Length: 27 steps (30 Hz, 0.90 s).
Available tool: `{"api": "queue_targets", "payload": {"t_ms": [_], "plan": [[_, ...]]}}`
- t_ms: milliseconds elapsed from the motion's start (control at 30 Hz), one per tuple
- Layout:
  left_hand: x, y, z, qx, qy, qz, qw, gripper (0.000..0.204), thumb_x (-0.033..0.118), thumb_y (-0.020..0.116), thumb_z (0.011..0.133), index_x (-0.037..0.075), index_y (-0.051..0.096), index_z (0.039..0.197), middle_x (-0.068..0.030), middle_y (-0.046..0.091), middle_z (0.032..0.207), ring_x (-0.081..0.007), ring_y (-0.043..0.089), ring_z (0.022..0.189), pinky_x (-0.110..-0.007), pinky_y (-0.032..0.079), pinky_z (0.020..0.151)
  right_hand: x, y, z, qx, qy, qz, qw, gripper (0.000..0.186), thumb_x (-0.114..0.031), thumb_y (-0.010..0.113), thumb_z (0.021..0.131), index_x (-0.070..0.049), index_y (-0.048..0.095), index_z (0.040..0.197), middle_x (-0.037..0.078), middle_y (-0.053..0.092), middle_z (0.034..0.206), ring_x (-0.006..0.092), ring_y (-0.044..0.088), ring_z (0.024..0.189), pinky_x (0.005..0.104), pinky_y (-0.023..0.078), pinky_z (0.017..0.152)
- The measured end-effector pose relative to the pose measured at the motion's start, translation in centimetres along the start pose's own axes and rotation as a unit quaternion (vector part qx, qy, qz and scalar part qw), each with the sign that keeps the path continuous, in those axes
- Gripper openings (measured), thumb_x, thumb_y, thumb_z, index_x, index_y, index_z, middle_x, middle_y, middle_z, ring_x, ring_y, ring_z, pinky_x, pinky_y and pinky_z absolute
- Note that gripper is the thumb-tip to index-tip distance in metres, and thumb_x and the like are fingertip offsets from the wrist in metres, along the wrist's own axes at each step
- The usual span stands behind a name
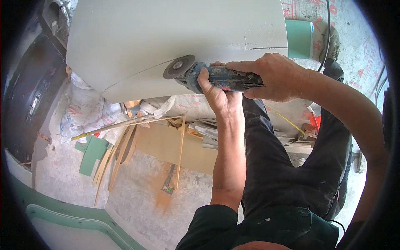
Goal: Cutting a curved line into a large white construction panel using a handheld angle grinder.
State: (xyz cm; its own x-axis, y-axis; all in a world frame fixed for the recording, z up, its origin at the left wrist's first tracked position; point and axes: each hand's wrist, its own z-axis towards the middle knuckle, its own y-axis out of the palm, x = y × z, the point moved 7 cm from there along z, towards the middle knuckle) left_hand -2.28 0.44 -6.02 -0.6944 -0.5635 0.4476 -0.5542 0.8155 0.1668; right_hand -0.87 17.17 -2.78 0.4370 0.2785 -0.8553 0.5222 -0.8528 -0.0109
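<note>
An angle grinder (pixel 225 79) with a blue, dust-worn body lies across both of my hands over the light grey board (pixel 179 29). My left hand (pixel 221 96) is wrapped round its front end from below, thumb on top. My right hand (pixel 279 77) grips the rear of the body from the right side. The grinder's thin round disc (pixel 179 66) points left, beside a dark line across the board; whether it touches the surface I cannot tell. A second dark, short line (pixel 268 48) runs in from the board's right edge.
Below the board stand white sacks (pixel 77 112), wooden strips (pixel 110 156) and green board offcuts (pixel 94 157). A tan sheet (pixel 158 141) lies on the floor. A black cable (pixel 327 33) hangs at the right, near another green panel (pixel 298 39). A curved green-edged panel (pixel 71 212) fills the lower left.
</note>
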Motion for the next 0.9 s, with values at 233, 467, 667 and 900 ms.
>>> {"api": "queue_targets", "payload": {"t_ms": [233, 467, 667, 900], "plan": [[-0.12, 0.22, -0.21, -0.011, -0.002, -0.002, 1.0, 0.029, 0.031, 0.073, 0.086, 0.008, 0.06, 0.098, -0.0065, 0.066, 0.091, -0.0212, 0.066, 0.085, -0.038, 0.059, 0.079, -0.23, -0.19, -0.1, 0.002, 0.0, -0.009, 1.0, 0.071, -0.022, 0.075, 0.078, -0.017, 0.049, 0.144, 0.019, 0.072, 0.086, 0.0367, 0.07, 0.076, 0.0464, 0.054, 0.077], [-0.15, 0.01, -0.04, 0.003, -0.009, -0.015, 1.0, 0.028, 0.031, 0.072, 0.087, 0.007, 0.06, 0.096, -0.0059, 0.065, 0.09, -0.0211, 0.066, 0.085, -0.038, 0.059, 0.078, -0.34, -0.41, -0.2, 0.001, 0.007, 0.012, 1.0, 0.069, -0.025, 0.068, 0.079, -0.024, 0.049, 0.145, 0.021, 0.07, 0.088, 0.0395, 0.068, 0.083, 0.0479, 0.052, 0.081], [-0.15, 0.23, -0.16, -0.001, 0.005, 0.001, 1.0, 0.028, 0.031, 0.072, 0.088, 0.007, 0.06, 0.095, -0.0059, 0.065, 0.09, -0.0212, 0.066, 0.085, -0.038, 0.059, 0.078, -0.31, -0.35, -0.25, 0.02, -0.02, -0.004, 1.0, 0.073, -0.021, 0.075, 0.077, -0.017, 0.048, 0.145, 0.019, 0.072, 0.086, 0.0369, 0.07, 0.076, 0.0458, 0.053, 0.077], [-0.32, -0.17, -0.05, 0.02, 0.004, -0.002, 1.0, 0.03, 0.031, 0.072, 0.087, 0.007, 0.059, 0.097, -0.0063, 0.065, 0.091, -0.021, 0.065, 0.086, -0.038, 0.059, 0.079, -0.19, -0.28, -0.23, 0.009, -0.013, -0.001, 1.0, 0.074, -0.02, 0.075, 0.077, -0.017, 0.047, 0.145, 0.019, 0.072, 0.089, 0.0373, 0.07, 0.079, 0.0462, 0.054, 0.079]]}}
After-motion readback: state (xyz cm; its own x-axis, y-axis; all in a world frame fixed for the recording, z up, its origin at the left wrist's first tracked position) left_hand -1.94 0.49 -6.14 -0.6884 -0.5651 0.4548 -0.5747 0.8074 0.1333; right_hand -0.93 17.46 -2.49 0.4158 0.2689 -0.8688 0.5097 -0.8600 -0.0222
